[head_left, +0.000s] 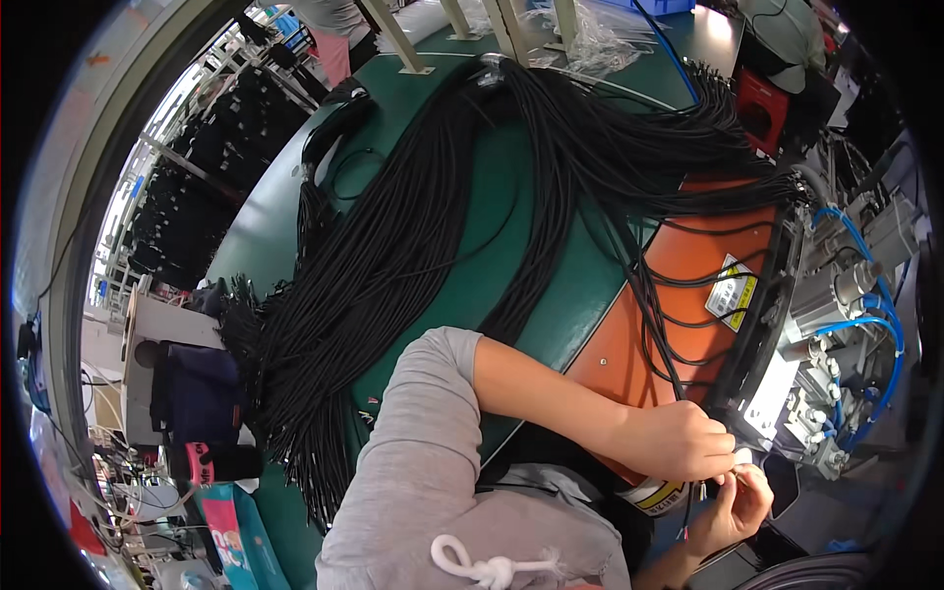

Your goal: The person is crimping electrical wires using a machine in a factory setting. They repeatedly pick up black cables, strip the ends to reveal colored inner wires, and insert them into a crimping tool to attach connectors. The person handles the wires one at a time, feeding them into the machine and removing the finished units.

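My left hand [674, 440] is closed at the right end of an orange panel. A few black cables [651, 324] run down to its fingers, and stripped ends with thin coloured wires [685, 531] hang below it. Touching it from below, my right hand [733, 506] has thumb and fingers pinched together near the left fingertips. A small white piece [743, 456] shows beside the fingertips; which hand has it, I cannot tell. What lies between the right fingers is too small to name.
Large bundles of black cables [393, 236] spread over the green table [492, 197]. Several cables loop across the orange panel [615, 364] into a machine with metal cylinders [836, 295] and blue air tubes [897, 344]. Posts [506, 34] rise at the back. Other people stand beyond the table.
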### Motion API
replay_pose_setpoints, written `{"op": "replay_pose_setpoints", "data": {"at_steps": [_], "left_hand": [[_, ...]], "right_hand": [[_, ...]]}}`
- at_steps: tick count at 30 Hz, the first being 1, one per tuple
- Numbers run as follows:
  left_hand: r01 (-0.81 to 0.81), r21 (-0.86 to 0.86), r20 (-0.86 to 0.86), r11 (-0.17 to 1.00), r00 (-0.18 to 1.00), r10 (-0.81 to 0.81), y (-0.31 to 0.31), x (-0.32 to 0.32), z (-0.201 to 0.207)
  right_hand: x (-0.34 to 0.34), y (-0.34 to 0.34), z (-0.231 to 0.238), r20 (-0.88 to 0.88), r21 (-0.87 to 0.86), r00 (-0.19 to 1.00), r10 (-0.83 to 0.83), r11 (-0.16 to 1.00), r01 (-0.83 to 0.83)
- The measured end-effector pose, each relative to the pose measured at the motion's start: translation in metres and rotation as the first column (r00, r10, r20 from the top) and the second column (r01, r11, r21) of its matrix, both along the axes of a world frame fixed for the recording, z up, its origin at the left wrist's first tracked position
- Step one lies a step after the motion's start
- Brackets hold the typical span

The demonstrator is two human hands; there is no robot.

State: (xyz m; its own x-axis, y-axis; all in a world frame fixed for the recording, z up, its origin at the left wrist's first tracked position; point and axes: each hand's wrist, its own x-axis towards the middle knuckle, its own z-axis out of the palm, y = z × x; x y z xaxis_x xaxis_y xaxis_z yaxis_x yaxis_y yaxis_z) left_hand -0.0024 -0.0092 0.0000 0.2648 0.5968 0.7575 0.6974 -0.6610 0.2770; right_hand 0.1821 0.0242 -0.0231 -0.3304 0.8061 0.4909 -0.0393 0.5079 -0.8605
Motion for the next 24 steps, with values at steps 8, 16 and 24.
{"op": "replay_pose_setpoints", "data": {"at_steps": [8,16,24], "left_hand": [[-0.019,0.036,0.001,0.999,1.0,0.019,0.009,0.001,-0.004],[-0.041,0.093,0.018,0.995,0.999,0.04,0.011,-0.002,-0.005],[-0.088,0.087,-0.003,0.992,0.996,0.088,0.011,0.001,-0.006]], "right_hand": [[-0.008,0.0,-0.006,-0.274,-0.13,0.961,-0.047,0.991,0.011],[-0.009,0.006,-0.009,0.03,0.321,0.991,-0.128,0.94,0.112],[-0.008,0.005,-0.003,0.002,0.132,1.0,-0.014,0.991,0.014]]}}
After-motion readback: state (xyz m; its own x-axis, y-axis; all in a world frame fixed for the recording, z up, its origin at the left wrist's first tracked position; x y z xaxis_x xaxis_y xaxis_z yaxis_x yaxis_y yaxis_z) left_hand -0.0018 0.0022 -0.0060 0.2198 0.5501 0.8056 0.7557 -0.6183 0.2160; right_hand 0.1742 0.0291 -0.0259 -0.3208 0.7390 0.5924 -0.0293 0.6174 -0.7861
